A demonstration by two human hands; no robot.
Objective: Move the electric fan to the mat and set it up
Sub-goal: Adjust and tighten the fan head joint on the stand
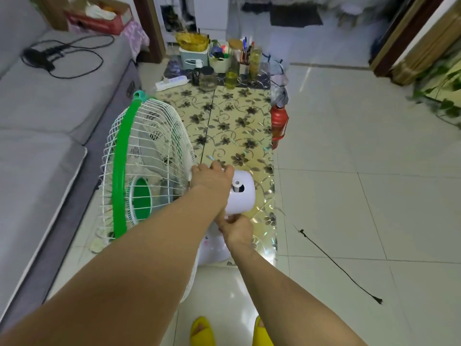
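Electric fan [147, 171] sits w/ its base at the near edge of the mat [237, 126], head tipped toward the sofa [45, 116] on the left. So the move looks mostly done; setup is what's left, prob. aiming the head, then power. A white power strip [172, 82] lies at the mat's far end, near jars & containers; the fan's plug isn't visible.

Left hand [212, 179] lies over the top of the white motor housing [240, 193] behind the cage, fingers curled round it. Right hand [237, 228] is below, at the neck; fingers clenched on something there, can't tell exactly what.

Materials: cage is thin white wire, domed, w/ a glossy green plastic rim & green hub. Housing is smooth rounded white plastic w/ a small knob on top. Mat is shiny, gold-toned w/ dark floral print, flat on pale glazed floor tiles [361, 171]. Sofa cushions are grey fabric. A thin black cord [341, 268] lies on the tiles to the right.
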